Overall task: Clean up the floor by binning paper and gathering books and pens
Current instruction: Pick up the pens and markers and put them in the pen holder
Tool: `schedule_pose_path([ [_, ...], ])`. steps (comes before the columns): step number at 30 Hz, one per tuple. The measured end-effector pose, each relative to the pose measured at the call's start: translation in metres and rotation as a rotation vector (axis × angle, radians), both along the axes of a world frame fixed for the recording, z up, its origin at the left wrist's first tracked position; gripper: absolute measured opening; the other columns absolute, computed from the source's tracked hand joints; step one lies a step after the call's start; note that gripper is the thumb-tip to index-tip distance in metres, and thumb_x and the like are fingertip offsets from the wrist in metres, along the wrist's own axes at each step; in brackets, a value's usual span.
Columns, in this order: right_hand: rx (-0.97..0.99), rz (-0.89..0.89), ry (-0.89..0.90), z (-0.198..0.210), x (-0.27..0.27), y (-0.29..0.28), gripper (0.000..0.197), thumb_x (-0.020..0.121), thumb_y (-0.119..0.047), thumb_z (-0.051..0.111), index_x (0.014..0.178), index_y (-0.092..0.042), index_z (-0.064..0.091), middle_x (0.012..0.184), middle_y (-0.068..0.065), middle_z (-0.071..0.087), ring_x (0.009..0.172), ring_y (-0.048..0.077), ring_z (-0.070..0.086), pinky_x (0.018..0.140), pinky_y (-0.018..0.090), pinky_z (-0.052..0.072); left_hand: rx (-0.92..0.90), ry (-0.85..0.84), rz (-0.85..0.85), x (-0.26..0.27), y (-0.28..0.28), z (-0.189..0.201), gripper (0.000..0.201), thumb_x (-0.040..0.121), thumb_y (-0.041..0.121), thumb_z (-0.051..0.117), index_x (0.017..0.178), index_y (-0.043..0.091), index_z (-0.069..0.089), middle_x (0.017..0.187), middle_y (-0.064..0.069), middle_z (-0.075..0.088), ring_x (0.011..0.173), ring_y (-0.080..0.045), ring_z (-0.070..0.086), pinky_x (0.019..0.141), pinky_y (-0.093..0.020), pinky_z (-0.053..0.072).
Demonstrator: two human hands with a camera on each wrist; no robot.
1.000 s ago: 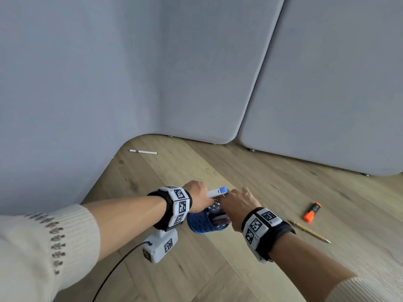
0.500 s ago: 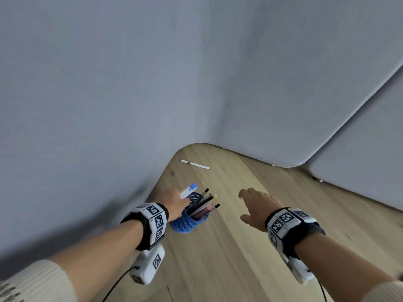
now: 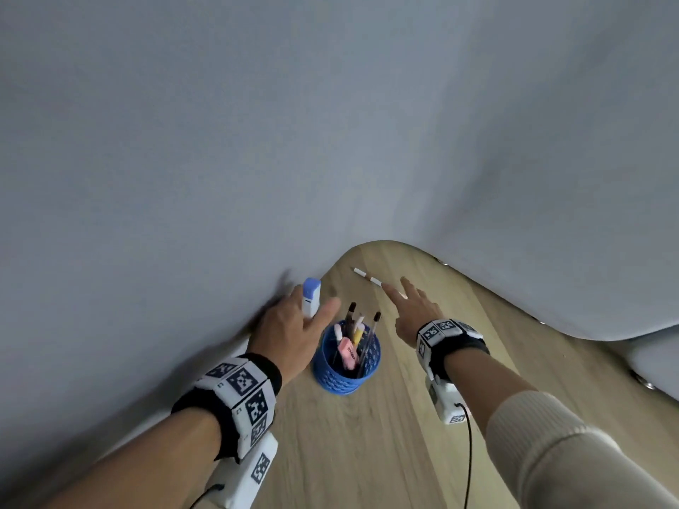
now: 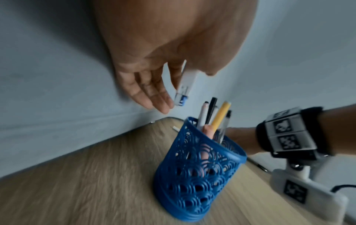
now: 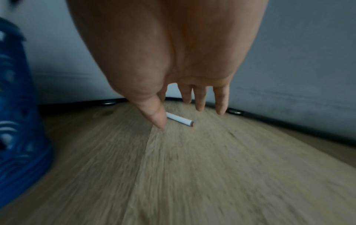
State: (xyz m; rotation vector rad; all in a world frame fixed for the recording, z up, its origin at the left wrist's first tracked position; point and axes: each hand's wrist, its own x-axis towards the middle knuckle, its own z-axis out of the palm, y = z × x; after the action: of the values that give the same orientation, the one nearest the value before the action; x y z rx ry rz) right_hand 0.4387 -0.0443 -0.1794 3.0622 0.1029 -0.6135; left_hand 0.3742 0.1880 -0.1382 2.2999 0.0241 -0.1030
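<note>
A blue mesh pen holder (image 3: 347,365) stands upright on the wooden floor with several pens in it, also in the left wrist view (image 4: 196,170). My left hand (image 3: 312,314) hovers just left of and above its rim, no longer touching it. It pinches a white marker with a blue cap (image 3: 311,293) between thumb and forefinger (image 4: 185,86); the other fingers are straight. My right hand (image 3: 400,303) is open, fingers spread, reaching along the floor. A white pen (image 3: 367,278) lies just beyond its fingertips, partly hidden behind the thumb in the right wrist view (image 5: 180,120).
Grey padded partition panels (image 3: 257,141) close in this corner on the left and at the back, standing on small dark feet (image 5: 108,104). Bare wooden floor (image 3: 367,453) runs back toward me between my arms.
My left hand carried the pen holder toward the corner, stood it on the floor and let go, keeping the marker. My right hand moved forward toward the white pen. The view swung left.
</note>
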Motion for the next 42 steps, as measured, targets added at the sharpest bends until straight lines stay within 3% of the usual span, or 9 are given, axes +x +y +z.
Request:
schedule_pose_path([
  [5, 0.068, 0.021, -0.032, -0.023, 0.001, -0.007, 0.054, 0.090, -0.026, 0.060, 0.140, -0.028, 0.042, 0.150, -0.004, 0.031, 0.131, 0.024, 0.040, 0.102, 0.044, 0.042, 0.067, -0.046, -0.145, -0.004, -0.012, 0.000, 0.061, 0.075, 0.080, 0.027, 0.097, 0.029, 0.050, 0.095, -0.001, 0.048, 0.088, -0.018, 0.050, 0.082, -0.037, 0.047],
  [8, 0.142, -0.047, -0.164, -0.029, -0.012, -0.015, 0.026, 0.090, -0.021, 0.061, 0.115, -0.017, 0.064, 0.117, 0.002, 0.054, 0.102, 0.025, 0.060, 0.078, 0.031, 0.048, 0.034, -0.010, -0.136, -0.006, -0.021, -0.003, 0.073, 0.071, 0.081, 0.028, 0.122, 0.033, 0.046, 0.109, 0.003, 0.041, 0.102, -0.017, 0.051, 0.089, -0.036, 0.046],
  [12, 0.195, -0.178, -0.113, -0.027, -0.038, -0.026, 0.024, 0.087, -0.010, 0.056, 0.110, -0.013, 0.053, 0.105, 0.007, 0.063, 0.091, 0.028, 0.062, 0.073, 0.033, 0.048, 0.107, 0.012, -0.217, -0.006, -0.026, -0.006, 0.087, 0.071, 0.081, 0.032, 0.136, 0.022, 0.036, 0.115, 0.004, 0.036, 0.105, -0.016, 0.049, 0.085, -0.025, 0.040],
  [19, 0.710, -0.284, -0.112, 0.030, -0.076, -0.044, 0.015, 0.096, -0.020, 0.049, 0.105, -0.015, 0.060, 0.085, 0.000, 0.060, 0.068, 0.012, 0.060, 0.060, 0.023, 0.053, 0.002, 0.155, -0.290, -0.010, -0.010, -0.010, 0.125, 0.043, 0.076, 0.077, 0.142, 0.032, 0.015, 0.144, 0.013, 0.028, 0.125, -0.007, 0.041, 0.103, -0.031, 0.042],
  [22, 0.856, -0.239, -0.129, 0.065, -0.088, -0.046, 0.017, 0.097, -0.023, 0.050, 0.100, -0.023, 0.067, 0.066, -0.005, 0.053, 0.054, 0.005, 0.048, 0.052, 0.020, 0.048, -0.058, 0.195, -0.315, -0.022, 0.001, -0.016, 0.132, 0.035, 0.062, 0.089, 0.142, 0.031, 0.016, 0.139, 0.022, 0.035, 0.124, 0.003, 0.041, 0.105, -0.019, 0.036],
  [25, 0.848, -0.169, -0.113, 0.083, -0.098, -0.043, 0.017, 0.095, -0.024, 0.055, 0.098, -0.026, 0.071, 0.062, -0.003, 0.053, 0.054, 0.006, 0.046, 0.051, 0.025, 0.045, -0.089, 0.212, -0.346, -0.028, -0.002, -0.023, 0.124, 0.040, 0.051, 0.093, 0.139, 0.034, 0.019, 0.123, 0.032, 0.041, 0.107, 0.022, 0.041, 0.087, 0.001, 0.033],
  [31, 0.622, -0.002, -0.193, 0.093, -0.112, -0.026, 0.009, 0.086, -0.018, 0.062, 0.089, -0.022, 0.069, 0.063, -0.005, 0.062, 0.053, 0.011, 0.052, 0.051, 0.022, 0.043, -0.209, 0.132, -0.331, -0.016, -0.038, -0.019, 0.062, 0.048, 0.033, 0.093, 0.098, 0.030, 0.056, 0.088, 0.008, 0.069, 0.080, -0.004, 0.067, 0.072, -0.025, 0.058],
  [36, 0.660, -0.201, -0.167, 0.104, -0.134, -0.036, 0.033, 0.089, -0.023, 0.062, 0.119, -0.024, 0.050, 0.092, -0.012, 0.066, 0.072, 0.005, 0.065, 0.069, 0.026, 0.054, -0.090, 0.280, -0.560, -0.015, -0.075, 0.004, 0.067, 0.042, 0.046, 0.091, 0.093, 0.027, 0.051, 0.091, 0.002, 0.065, 0.086, -0.017, 0.065, 0.082, -0.036, 0.056],
  [42, 0.488, -0.486, -0.198, 0.146, -0.231, -0.111, 0.020, 0.092, -0.016, 0.053, 0.111, -0.020, 0.057, 0.087, -0.008, 0.073, 0.070, 0.006, 0.069, 0.070, 0.028, 0.057, 0.014, 0.263, -0.756, -0.049, -0.143, 0.044, 0.076, 0.044, 0.045, 0.090, 0.106, 0.024, 0.052, 0.101, 0.008, 0.061, 0.093, -0.014, 0.060, 0.084, -0.034, 0.052],
])
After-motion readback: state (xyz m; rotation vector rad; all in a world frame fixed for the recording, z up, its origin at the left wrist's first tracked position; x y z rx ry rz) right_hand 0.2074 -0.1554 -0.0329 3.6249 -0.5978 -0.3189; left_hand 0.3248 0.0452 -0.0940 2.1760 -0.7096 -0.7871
